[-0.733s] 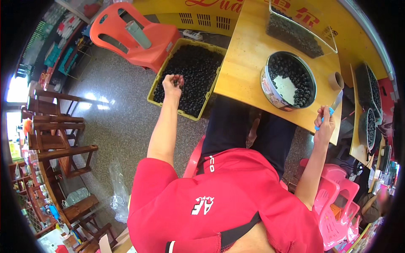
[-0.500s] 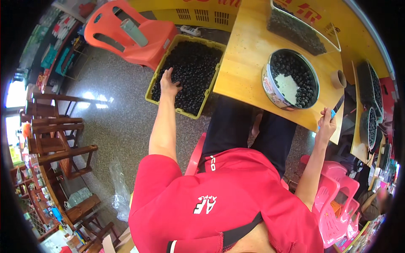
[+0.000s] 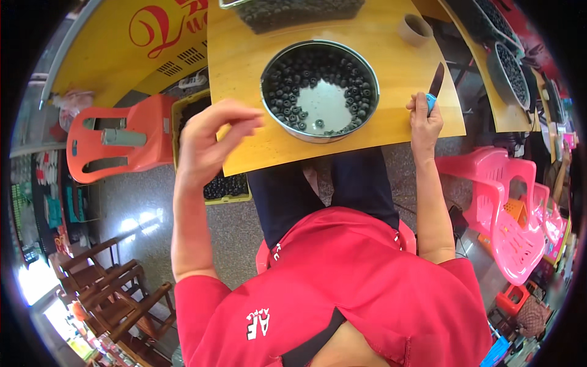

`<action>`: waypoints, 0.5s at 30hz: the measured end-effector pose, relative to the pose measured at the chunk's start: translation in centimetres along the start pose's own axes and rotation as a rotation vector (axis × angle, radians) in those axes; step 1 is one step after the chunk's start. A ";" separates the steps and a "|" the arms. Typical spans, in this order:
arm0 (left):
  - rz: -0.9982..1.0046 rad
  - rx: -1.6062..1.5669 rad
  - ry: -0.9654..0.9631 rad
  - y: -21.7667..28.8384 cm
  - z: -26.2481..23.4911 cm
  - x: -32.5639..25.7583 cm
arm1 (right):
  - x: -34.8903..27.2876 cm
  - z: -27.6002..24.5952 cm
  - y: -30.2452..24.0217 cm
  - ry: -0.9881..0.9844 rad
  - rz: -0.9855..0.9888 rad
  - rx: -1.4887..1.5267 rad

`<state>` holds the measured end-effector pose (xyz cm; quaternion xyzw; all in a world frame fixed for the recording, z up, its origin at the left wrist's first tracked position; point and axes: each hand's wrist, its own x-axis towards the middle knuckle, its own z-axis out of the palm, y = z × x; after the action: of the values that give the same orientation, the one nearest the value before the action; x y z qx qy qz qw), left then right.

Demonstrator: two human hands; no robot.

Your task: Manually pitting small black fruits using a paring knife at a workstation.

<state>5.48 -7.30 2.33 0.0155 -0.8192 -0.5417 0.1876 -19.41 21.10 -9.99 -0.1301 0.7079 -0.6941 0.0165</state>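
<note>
My left hand (image 3: 217,137) is over the left edge of the table, just left of a round tin (image 3: 266,109). Its fingers are bent toward the thumb; whatever may be between them is hidden and slightly blurred. My right hand (image 3: 423,122) is closed round the blue handle of a knife (image 3: 436,84), its dark blade pointing up and away, at the table's right side. Dark round nut-like pieces (image 3: 358,92) line the tin, leaving its pale bottom bare in the middle. Below my left forearm stands a yellow crate (image 3: 227,200) of similar dark pieces, partly covered by the table.
On the wooden table (image 3: 391,67) are a clear bin (image 3: 299,15) of dark pieces and a brown cardboard ring (image 3: 415,29). An orange chair (image 3: 158,137) bearing a grey-green cylinder (image 3: 124,137) stands left. Pink chairs (image 3: 516,235) stand right, below another table with a filled basin (image 3: 510,73).
My left hand has left the crate and come up beside the tin. My right hand still holds the knife. The whole view has swung, putting the tin near the middle.
</note>
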 end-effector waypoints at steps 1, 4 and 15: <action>0.032 0.167 -0.153 0.5 1.1 2.3 | -0.1 0.0 0.0 0.009 0.011 0.003; 0.129 0.387 -0.414 -0.9 4.1 6.1 | -0.2 0.5 0.2 0.004 0.007 0.050; 0.121 0.810 -0.786 -4.6 8.3 9.2 | -0.4 0.2 0.6 -0.015 -0.040 0.046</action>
<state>-6.59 -3.99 -1.94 -0.1634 -0.9693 -0.1375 -0.1216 -19.08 21.03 -10.61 -0.1489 0.6888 -0.7094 0.0107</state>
